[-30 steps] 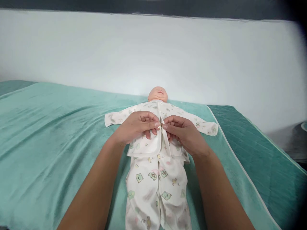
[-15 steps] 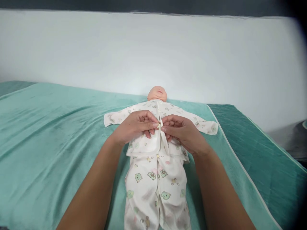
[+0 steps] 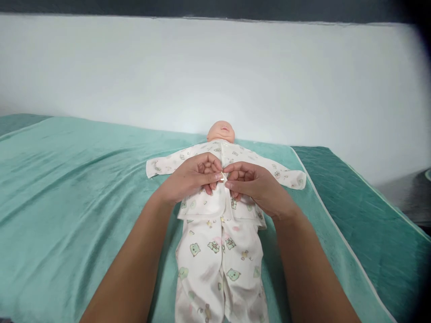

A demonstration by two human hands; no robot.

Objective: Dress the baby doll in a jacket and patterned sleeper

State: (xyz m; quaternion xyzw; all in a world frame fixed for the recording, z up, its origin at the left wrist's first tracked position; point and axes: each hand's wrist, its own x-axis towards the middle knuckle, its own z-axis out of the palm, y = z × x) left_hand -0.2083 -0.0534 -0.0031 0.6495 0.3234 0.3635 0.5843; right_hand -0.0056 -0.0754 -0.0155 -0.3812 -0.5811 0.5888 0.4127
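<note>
A baby doll [image 3: 221, 131] lies on its back in a white jacket [image 3: 205, 204] with small animal prints and matching trousers [image 3: 202, 273]. My left hand [image 3: 198, 175] is closed, its thumb and fingertips pinching the jacket's front edge at a small shiny button [image 3: 222, 177]. Facing it across the opening, my right hand [image 3: 252, 179] is curled with its thumb and index fingertip at the same edge, right beside the button. Fingers partly hide the cloth between them. Below both hands the two front panels lie against each other.
A light green blanket [image 3: 84, 179] with several folds lies under the doll. Darker green fabric [image 3: 363, 224] shows on the right. A white wall [image 3: 215, 72] stands behind the doll's head, and a dark object [image 3: 422, 193] sits at the right edge.
The right front panel's edge, raised between the hands before, now lies flatter. My right index fingertip has moved left to the top of the button; my left hand has barely moved.
</note>
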